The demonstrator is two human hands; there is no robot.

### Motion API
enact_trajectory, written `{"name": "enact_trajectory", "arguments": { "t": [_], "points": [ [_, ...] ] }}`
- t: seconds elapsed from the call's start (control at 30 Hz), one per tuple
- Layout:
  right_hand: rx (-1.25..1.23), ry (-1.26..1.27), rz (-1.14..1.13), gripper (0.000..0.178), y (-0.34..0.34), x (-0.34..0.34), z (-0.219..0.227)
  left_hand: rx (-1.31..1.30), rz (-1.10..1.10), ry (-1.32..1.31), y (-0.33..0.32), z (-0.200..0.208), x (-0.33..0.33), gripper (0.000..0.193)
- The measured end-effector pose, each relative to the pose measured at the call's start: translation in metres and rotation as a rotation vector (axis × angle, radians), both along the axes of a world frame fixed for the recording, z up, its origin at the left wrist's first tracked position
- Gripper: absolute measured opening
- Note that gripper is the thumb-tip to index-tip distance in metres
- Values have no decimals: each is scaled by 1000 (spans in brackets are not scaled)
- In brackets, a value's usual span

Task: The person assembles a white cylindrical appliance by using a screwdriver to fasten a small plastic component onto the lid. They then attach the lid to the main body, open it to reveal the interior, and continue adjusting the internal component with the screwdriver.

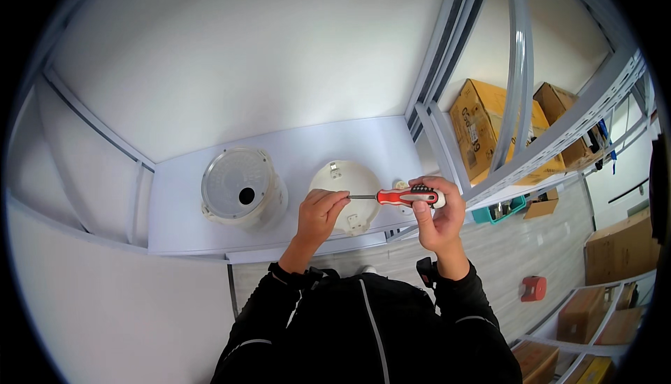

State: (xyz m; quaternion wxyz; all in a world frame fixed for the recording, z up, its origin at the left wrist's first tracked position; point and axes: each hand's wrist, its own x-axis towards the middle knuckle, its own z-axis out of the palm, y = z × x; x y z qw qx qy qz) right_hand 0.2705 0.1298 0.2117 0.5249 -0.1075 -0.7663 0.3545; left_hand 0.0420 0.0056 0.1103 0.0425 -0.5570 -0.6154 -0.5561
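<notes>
Screwdriver (391, 197), red-and-black, above the round cover (358, 174), handle gripped by right hand (443, 222), tip pinched by left hand (319, 215); tub (237, 173), left of round cover; a slack pinch could let the tip slip and scratch the cover.

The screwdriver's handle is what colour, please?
The handle is red, black and pale grey, in the head view.

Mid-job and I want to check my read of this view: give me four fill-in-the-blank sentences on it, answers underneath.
1. The right hand holds the screwdriver by its ____.
2. The left hand is at the screwdriver's opposite end, the ____.
3. The pale drum stands to the ____ of the round white dish.
4. The small stool is ____ in colour.

Missing words: handle; tip; left; red.
</notes>
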Motion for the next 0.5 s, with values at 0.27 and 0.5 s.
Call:
{"name": "enact_trajectory", "arguments": {
  "t": [0.27,0.5],
  "points": [
    [-7,-69,59,32,-3,-3,6,-2,-84,84,-7,2,-13,13],
    [-271,-203,266,32,1,-5,8,-128,-153,-74,-22,-12,-21,15]
  ]
}}
